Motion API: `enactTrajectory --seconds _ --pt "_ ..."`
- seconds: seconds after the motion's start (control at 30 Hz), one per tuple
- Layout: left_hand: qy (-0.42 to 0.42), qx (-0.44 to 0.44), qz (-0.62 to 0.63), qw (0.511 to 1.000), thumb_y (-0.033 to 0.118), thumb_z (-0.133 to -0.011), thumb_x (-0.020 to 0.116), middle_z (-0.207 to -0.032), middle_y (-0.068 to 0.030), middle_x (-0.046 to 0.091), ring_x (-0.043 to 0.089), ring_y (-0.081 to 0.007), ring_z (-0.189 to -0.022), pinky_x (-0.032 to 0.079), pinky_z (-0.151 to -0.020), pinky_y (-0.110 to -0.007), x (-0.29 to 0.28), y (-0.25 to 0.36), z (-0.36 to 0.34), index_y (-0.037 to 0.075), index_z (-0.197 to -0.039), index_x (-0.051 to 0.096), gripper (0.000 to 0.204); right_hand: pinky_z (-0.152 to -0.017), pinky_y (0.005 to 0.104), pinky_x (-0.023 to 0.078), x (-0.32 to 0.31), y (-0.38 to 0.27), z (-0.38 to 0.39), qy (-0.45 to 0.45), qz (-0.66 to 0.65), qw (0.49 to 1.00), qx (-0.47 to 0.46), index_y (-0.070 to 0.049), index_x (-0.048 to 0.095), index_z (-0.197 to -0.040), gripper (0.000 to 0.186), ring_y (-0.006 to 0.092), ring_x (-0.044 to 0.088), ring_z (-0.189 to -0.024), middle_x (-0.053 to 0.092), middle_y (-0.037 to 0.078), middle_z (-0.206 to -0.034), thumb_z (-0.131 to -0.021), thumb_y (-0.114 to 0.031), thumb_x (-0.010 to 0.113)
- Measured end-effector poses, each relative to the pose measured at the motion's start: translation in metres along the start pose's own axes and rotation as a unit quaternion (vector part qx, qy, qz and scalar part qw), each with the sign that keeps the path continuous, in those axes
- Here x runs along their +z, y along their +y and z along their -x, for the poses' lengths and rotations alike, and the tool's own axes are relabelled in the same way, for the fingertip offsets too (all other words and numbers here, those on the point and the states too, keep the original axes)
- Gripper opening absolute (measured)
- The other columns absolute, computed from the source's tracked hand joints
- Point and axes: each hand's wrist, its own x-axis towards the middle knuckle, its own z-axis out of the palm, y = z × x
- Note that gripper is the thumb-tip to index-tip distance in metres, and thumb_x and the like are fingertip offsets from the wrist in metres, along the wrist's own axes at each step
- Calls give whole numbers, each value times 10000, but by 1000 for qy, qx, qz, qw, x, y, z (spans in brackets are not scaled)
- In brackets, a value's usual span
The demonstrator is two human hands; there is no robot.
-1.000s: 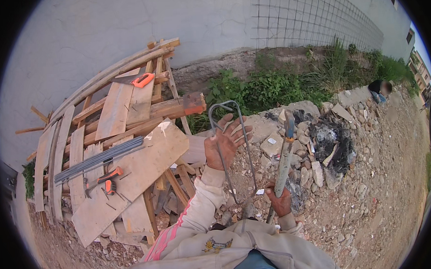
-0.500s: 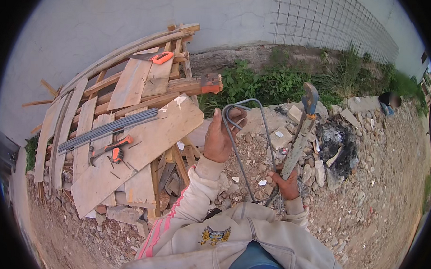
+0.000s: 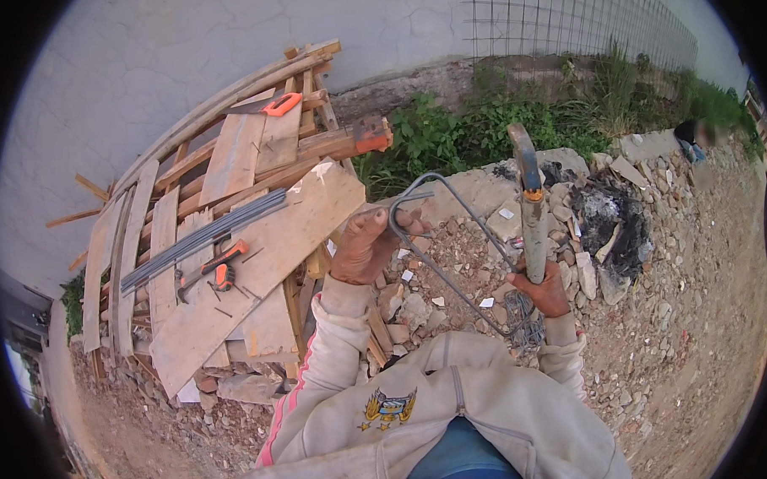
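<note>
A bent steel rod loop, like a rebar stirrup (image 3: 454,281), hangs in front of my chest. My left hand (image 3: 365,244) is closed around its upper left corner, where the rod ends cross. My right hand (image 3: 544,290) grips a long tool with a grey handle, a blue and orange neck and a curved metal head (image 3: 524,150), held upright. The loop's right side runs up to my right fingers; whether they grip it too cannot be made out. A tangle of thin wire (image 3: 524,319) shows just below my right hand.
Left, boards (image 3: 226,321) lie over a stack of timber, carrying a hammer (image 3: 211,267), a tape measure (image 3: 223,277), nails, steel rods (image 3: 202,239) and an orange-handled saw (image 3: 282,104). Rubble, a burnt patch (image 3: 611,219), weeds and wire mesh (image 3: 562,18) lie beyond. A person (image 3: 693,140) is far right.
The tool in my right hand has swung more upright and the hand has moved right and up. My left hand has shifted left and down, and the loop now leans more.
</note>
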Motion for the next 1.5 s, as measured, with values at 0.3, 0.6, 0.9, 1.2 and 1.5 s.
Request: enactTrajectory --seconds 0.3,0.6,0.9,1.2,1.5 --pt "76 52 -49 995 294 -1028 619 -965 -145 751 690 -312 -1046 482 -1038 -508 -10 10 22 4 -1049 744 316 -721 349 532 3 -37 -9 4 156 984 -91 10 748 -1030 357 191 697 -763 741 138 -844 -796 -236 857" --pt "139 115 -94 979 314 -1060 546 -809 -98 693 677 -277 -911 362 -1152 -525 -12 14 35 20 -964 702 347 -638 311 500 25 -46 -3 -14 149 985 -91 33 730 -982 333 124 632 -689 704 69 -760 -813 -230 846" --pt "141 75 -117 980 334 -1041 587 -831 -117 721 690 -290 -960 313 -1191 -516 -26 15 47 24 -934 719 353 -677 293 527 44 -38 21 -4 47 999 -18 33 728 -960 300 126 656 -723 717 67 -790 -826 -212 836" --pt "81 -75 -45 993 307 -1002 658 -1018 -135 734 652 -338 -1144 420 -1102 -521 -35 18 73 5 -1011 729 311 -700 308 532 30 -2 31 -13 56 998 7 29 735 -984 287 130 667 -759 730 80 -825 -828 -192 832" --pt "77 -105 -37 991 293 -1008 647 -1070 -146 727 651 -341 -1139 445 -1069 -499 -43 8 84 -2 -1044 725 307 -720 318 529 27 -20 34 -10 134 990 -39 34 735 -1050 353 154 681 -786 751 115 -887 -821 -211 845"
